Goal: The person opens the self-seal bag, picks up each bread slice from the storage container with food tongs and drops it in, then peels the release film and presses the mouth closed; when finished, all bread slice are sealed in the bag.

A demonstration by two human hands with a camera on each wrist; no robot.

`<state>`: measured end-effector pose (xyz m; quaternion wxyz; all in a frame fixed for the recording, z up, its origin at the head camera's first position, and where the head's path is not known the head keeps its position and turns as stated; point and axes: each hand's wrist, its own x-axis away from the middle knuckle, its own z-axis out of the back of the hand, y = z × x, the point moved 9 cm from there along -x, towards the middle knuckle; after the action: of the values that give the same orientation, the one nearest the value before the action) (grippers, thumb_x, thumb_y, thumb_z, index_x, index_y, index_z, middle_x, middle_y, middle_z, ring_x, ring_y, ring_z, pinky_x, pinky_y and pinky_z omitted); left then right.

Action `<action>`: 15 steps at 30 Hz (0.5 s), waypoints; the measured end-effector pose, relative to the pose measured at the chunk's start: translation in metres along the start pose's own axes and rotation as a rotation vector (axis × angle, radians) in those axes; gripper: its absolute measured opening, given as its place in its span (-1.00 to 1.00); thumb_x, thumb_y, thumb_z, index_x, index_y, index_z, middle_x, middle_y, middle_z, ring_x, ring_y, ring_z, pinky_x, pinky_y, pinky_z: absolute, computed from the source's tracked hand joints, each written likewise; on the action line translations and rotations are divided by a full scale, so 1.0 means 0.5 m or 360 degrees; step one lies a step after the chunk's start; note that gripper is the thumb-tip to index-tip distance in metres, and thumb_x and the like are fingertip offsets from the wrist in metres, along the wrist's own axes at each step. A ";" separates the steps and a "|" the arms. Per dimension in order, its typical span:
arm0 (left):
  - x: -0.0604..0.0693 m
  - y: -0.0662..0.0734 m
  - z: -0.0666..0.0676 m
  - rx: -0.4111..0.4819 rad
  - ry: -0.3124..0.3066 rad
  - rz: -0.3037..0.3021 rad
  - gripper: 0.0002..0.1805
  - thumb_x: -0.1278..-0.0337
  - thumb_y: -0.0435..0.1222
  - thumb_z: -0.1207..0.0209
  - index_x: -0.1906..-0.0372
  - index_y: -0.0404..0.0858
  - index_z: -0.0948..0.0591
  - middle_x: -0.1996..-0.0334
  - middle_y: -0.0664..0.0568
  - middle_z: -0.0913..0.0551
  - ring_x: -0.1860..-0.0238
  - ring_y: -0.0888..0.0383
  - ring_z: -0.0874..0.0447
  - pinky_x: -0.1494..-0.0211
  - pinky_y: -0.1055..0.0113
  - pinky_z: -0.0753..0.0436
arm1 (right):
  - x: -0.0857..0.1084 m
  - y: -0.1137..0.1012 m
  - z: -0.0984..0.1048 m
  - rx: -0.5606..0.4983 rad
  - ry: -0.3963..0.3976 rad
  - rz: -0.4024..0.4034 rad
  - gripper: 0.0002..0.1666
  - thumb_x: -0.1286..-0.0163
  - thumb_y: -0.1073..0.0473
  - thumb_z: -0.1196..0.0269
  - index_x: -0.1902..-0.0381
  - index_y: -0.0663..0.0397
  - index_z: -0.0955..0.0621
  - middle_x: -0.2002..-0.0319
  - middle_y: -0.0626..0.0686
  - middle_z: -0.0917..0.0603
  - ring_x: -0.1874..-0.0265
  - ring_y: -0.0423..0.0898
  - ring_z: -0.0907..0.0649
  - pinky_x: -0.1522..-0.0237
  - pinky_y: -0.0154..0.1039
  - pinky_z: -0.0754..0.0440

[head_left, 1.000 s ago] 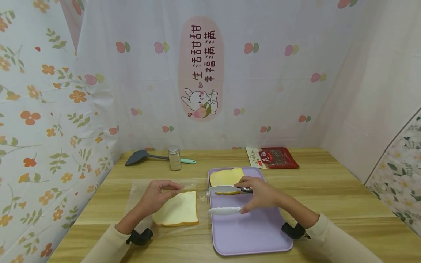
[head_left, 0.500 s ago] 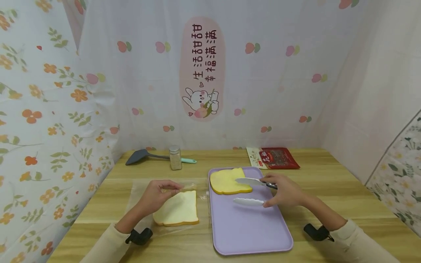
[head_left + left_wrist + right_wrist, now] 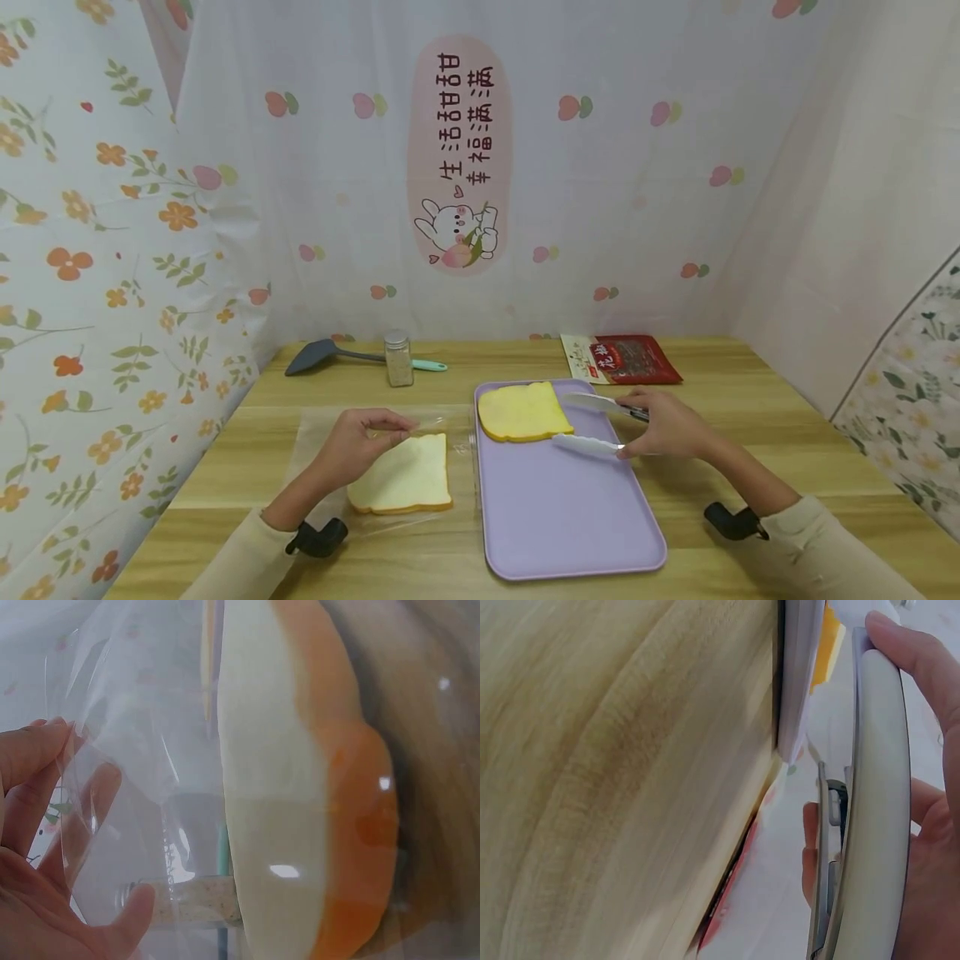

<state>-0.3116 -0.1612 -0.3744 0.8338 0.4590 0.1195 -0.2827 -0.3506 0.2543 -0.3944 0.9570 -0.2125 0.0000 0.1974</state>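
While the left hand pinches a clear plastic bag and the right hand holds spread white-tipped tongs, the yellow square bread slice on the rectangular lilac tray looks light, soft, best gripped by opposite edges.

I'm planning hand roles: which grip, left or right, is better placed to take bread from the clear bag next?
Probably the right grip: it holds spread tongs, while the left grip, though nearer the bread, pinches the clear bag.
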 end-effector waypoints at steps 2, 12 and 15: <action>0.001 -0.001 0.000 0.0001 -0.0004 0.0018 -0.89 -0.20 -0.31 -0.33 0.21 -0.11 -0.80 0.22 0.14 -0.79 0.12 0.17 -0.75 0.15 0.28 -0.67 | 0.000 0.000 -0.003 0.0002 -0.0022 -0.0005 0.07 0.16 -0.24 -0.61 -0.20 0.32 -0.58 -0.08 0.20 -0.61 0.04 0.08 -0.59 0.02 0.11 -0.62; 0.000 0.007 0.001 0.0003 -0.0004 0.0022 -0.89 -0.20 -0.32 -0.33 0.20 -0.13 -0.80 0.22 0.13 -0.79 0.12 0.16 -0.75 0.15 0.21 -0.68 | 0.001 -0.015 -0.006 0.0013 -0.0065 0.0030 0.05 0.17 -0.25 -0.62 -0.18 0.30 -0.59 0.00 0.10 -0.61 0.12 -0.02 -0.55 0.11 -0.06 -0.61; -0.001 0.007 0.000 0.0011 -0.0009 0.0024 -0.89 -0.21 -0.32 -0.32 0.20 -0.14 -0.79 0.22 0.13 -0.79 0.11 0.16 -0.74 0.14 0.20 -0.68 | 0.005 -0.017 -0.002 0.0039 -0.0075 0.0054 0.06 0.18 -0.25 -0.62 -0.18 0.31 -0.60 0.02 0.09 -0.60 0.16 -0.02 -0.54 0.16 -0.12 -0.59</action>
<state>-0.3097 -0.1597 -0.3716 0.8346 0.4619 0.1126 -0.2782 -0.3452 0.2476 -0.3921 0.9558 -0.1959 -0.0165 0.2184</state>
